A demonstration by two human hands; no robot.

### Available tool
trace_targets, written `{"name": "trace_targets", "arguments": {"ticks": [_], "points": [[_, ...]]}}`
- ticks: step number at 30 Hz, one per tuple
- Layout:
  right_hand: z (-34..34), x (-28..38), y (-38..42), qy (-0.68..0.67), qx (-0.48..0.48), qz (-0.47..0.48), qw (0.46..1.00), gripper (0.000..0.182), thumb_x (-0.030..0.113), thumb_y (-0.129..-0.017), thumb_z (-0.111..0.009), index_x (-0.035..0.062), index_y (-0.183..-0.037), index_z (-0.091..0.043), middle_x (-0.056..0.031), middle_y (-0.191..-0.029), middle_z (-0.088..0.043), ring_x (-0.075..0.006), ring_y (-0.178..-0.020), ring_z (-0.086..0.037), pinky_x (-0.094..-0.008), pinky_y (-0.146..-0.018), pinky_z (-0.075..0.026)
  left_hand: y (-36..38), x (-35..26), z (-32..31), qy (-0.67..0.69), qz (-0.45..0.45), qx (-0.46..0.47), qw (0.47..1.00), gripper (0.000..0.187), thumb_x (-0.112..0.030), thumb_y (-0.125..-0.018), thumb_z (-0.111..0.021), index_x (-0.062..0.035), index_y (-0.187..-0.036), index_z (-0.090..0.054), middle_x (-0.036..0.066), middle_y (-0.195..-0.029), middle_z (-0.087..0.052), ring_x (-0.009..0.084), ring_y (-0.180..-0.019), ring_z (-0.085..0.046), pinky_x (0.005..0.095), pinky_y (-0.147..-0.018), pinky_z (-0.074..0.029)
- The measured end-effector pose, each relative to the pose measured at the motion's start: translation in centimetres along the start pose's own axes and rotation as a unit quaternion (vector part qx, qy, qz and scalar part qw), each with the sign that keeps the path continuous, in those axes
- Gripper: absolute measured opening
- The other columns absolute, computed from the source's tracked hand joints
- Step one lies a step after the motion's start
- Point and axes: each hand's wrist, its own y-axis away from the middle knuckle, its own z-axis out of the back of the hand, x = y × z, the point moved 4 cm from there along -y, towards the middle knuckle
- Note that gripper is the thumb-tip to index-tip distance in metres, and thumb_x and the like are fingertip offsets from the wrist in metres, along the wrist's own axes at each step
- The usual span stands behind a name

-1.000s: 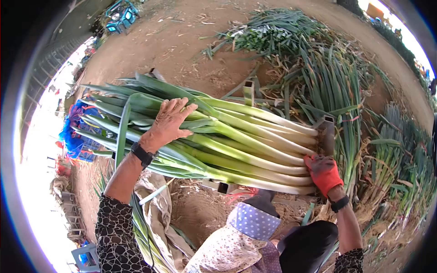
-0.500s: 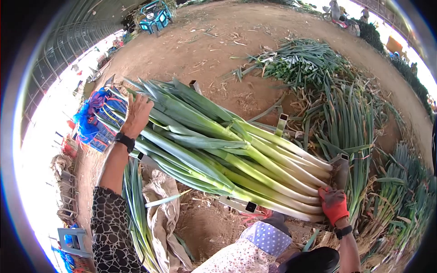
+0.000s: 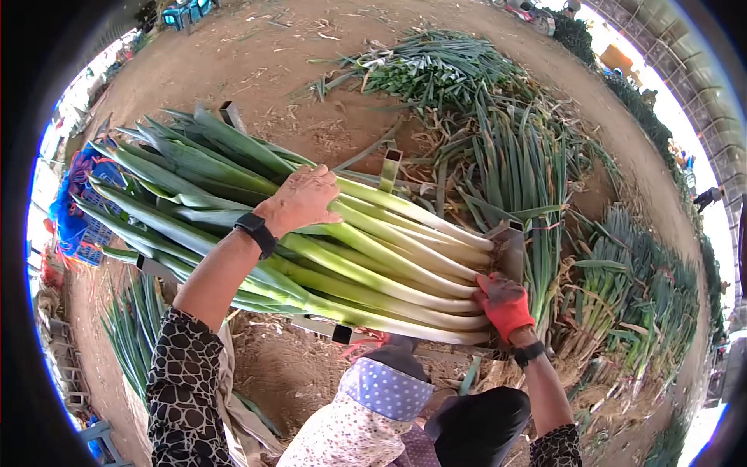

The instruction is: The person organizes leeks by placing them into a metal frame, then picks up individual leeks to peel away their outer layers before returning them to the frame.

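Observation:
A thick bundle of leeks (image 3: 389, 268) lies across a metal rack (image 3: 389, 167), green leaves to the left and white root ends to the right. My left hand (image 3: 299, 201), bare and with a black wristband, rests across the top of the stalks near the middle, its fingers laid over them. On my right hand (image 3: 504, 306) is a red glove with a dark patch. Its fingers are closed at the root ends, beside the metal end plate (image 3: 513, 253) of the rack. The glove hides the tips of some stalks.
More leeks lie in a heap (image 3: 443, 70) on the dirt floor, with further bundles (image 3: 517, 163) to the right. A blue crate (image 3: 97, 233) stands at the left. Below the rack are a tan sack (image 3: 241, 420) and my knees. A blue vehicle (image 3: 185, 14) is far off.
My left hand has moved from the leafy ends rightward to the middle of the bundle. My right hand stays at the root ends. The whole view has shifted.

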Motion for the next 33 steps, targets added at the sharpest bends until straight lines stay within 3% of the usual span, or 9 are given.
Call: {"name": "trace_targets", "arguments": {"ticks": [3,4,7,14,22,25,26,30,33], "points": [[0.1,-0.6,-1.8,-0.004,-0.014,-0.045,0.999,0.035,0.030,-0.083,-0.066,0.0104,-0.111,-0.062,-0.0179,-0.106,-0.064,-0.0340,-0.098,-0.063,-0.0427,-0.082,-0.051,0.4,0.1,-0.5,-0.016,0.003,-0.011,1.000,0.044,-0.045,-0.079,-0.069,-0.0057,-0.097,-0.069,0.009,-0.099,-0.056,0.0262,-0.107,-0.049,0.0433,-0.097,-0.036],[0.3,-0.7,-2.5,-0.005,-0.052,-0.005,0.999,0.032,0.030,-0.084,-0.064,0.0086,-0.108,-0.062,-0.0194,-0.107,-0.064,-0.0350,-0.100,-0.062,-0.0421,-0.086,-0.050,0.5,0.1,-0.6,-0.028,0.001,-0.022,0.999,0.044,-0.047,-0.081,-0.067,-0.0065,-0.098,-0.069,0.010,-0.101,-0.055,0.0260,-0.109,-0.048,0.0432,-0.097,-0.035],[-2.0,-1.6,-4.3,-0.061,0.099,-0.018,0.993,0.030,0.032,-0.083,-0.066,0.0070,-0.099,-0.061,-0.0167,-0.105,-0.066,-0.0364,-0.100,-0.061,-0.0429,-0.085,-0.050,0.2,0.0,-1.0,-0.048,0.016,0.011,0.999,0.046,-0.048,-0.082,-0.065,-0.0067,-0.101,-0.069,0.010,-0.102,-0.055,0.0266,-0.111,-0.048,0.0443,-0.099,-0.034],[-4.4,-2.6,-5.8,-0.013,0.112,0.074,0.991,0.025,0.030,-0.084,-0.061,0.0064,-0.090,-0.065,-0.0163,-0.091,-0.066,-0.0363,-0.093,-0.062,-0.0435,-0.083,-0.050,0.8,-0.2,-0.9,-0.050,0.026,-0.023,0.998,0.046,-0.048,-0.083,-0.065,-0.0077,-0.104,-0.068,0.010,-0.104,-0.056,0.0265,-0.114,-0.048,0.0438,-0.103,-0.032],[-0.6,-1.9,-6.1,0.104,-0.007,0.083,0.991,0.025,0.032,-0.077,-0.064,0.0077,-0.076,-0.065,-0.0129,-0.080,-0.065,-0.0320,-0.079,-0.064,-0.0429,-0.071,-0.051,1.5,-0.4,0.7,-0.039,0.054,-0.074,0.995,0.044,-0.045,-0.079,-0.069,-0.0075,-0.102,-0.069,0.009,-0.098,-0.057,0.0240,-0.106,-0.050,0.0390,-0.098,-0.034],[-0.6,-2.4,-7.8,0.071,-0.096,0.098,0.988,0.024,0.032,-0.076,-0.066,0.0073,-0.079,-0.065,-0.0124,-0.083,-0.065,-0.0316,-0.080,-0.063,-0.0422,-0.071,-0.051,1.1,-0.3,-0.2,-0.037,0.054,-0.076,0.995,0.042,-0.041,-0.078,-0.071,-0.0072,-0.102,-0.068,0.010,-0.099,-0.057,0.0249,-0.105,-0.050,0.0399,-0.099,-0.035],[-1.3,-2.7,-8.7,0.077,-0.050,0.066,0.994,0.024,0.029,-0.077,-0.065,0.0068,-0.085,-0.064,-0.0112,-0.084,-0.066,-0.0314,-0.083,-0.064,-0.0414,-0.073,-0.051,0.9,-0.1,-0.5,-0.038,0.059,-0.072,0.995,0.042,-0.040,-0.078,-0.071,-0.0071,-0.102,-0.068,0.010,-0.099,-0.057,0.0252,-0.106,-0.050,0.0406,-0.099,-0.035],[-2.4,-3.7,-8.8,0.039,-0.080,0.097,0.991,0.025,0.026,-0.078,-0.064,0.0053,-0.091,-0.063,-0.0125,-0.087,-0.066,-0.0316,-0.087,-0.065,-0.0405,-0.077,-0.052,0.1,0.0,-1.6,-0.043,0.077,-0.038,0.995,0.042,-0.041,-0.080,-0.069,-0.0068,-0.104,-0.068,0.012,-0.102,-0.057,0.0270,-0.111,-0.049,0.0430,-0.103,-0.034],[-3.7,-4.4,-9.2,0.025,0.006,0.041,0.999,0.024,0.025,-0.078,-0.065,0.0061,-0.092,-0.064,-0.0134,-0.092,-0.067,-0.0321,-0.090,-0.064,-0.0402,-0.079,-0.052,-0.1,0.0,-1.9,-0.079,0.070,-0.029,0.994,0.046,-0.046,-0.081,-0.068,-0.0064,-0.104,-0.067,0.012,-0.105,-0.057,0.0286,-0.114,-0.048,0.0442,-0.106,-0.032]]}}
